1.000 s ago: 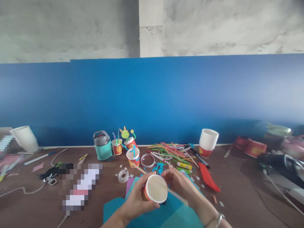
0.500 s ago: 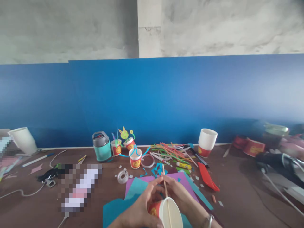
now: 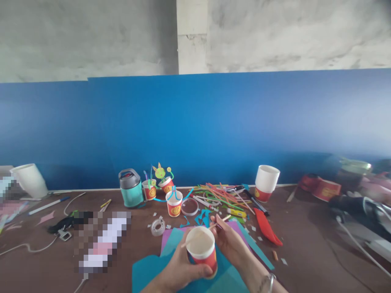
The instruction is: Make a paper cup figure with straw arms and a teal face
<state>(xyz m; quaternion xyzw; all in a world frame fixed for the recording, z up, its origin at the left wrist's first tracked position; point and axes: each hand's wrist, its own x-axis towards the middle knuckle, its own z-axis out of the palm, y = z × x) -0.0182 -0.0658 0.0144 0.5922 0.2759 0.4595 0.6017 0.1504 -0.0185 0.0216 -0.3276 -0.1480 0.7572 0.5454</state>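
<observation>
A red and white paper cup (image 3: 204, 254) is held nearly upright by my left hand (image 3: 179, 262), its fingers and thumb wrapped round the side. Across the cup's mouth runs a thin wooden stick (image 3: 224, 219). My right hand (image 3: 229, 240) pinches the stick just beyond the rim, at the cup's right. Below both hands lie teal paper sheets (image 3: 152, 268) and a purple sheet (image 3: 167, 240).
A cup with blue arms (image 3: 174, 206) stands behind, near a tape roll (image 3: 158, 227) and a teal lidded jar (image 3: 132, 193). Further right are colourful craft sticks (image 3: 221, 193), a glue stick (image 3: 236, 213), a red knife-shaped piece (image 3: 267, 228) and stacked paper cups (image 3: 266, 181).
The cup has turned from lying tilted toward me to nearly upright, moving up and slightly left. The stick has swung from lengthwise to slanting across the rim, and my right hand now pinches it.
</observation>
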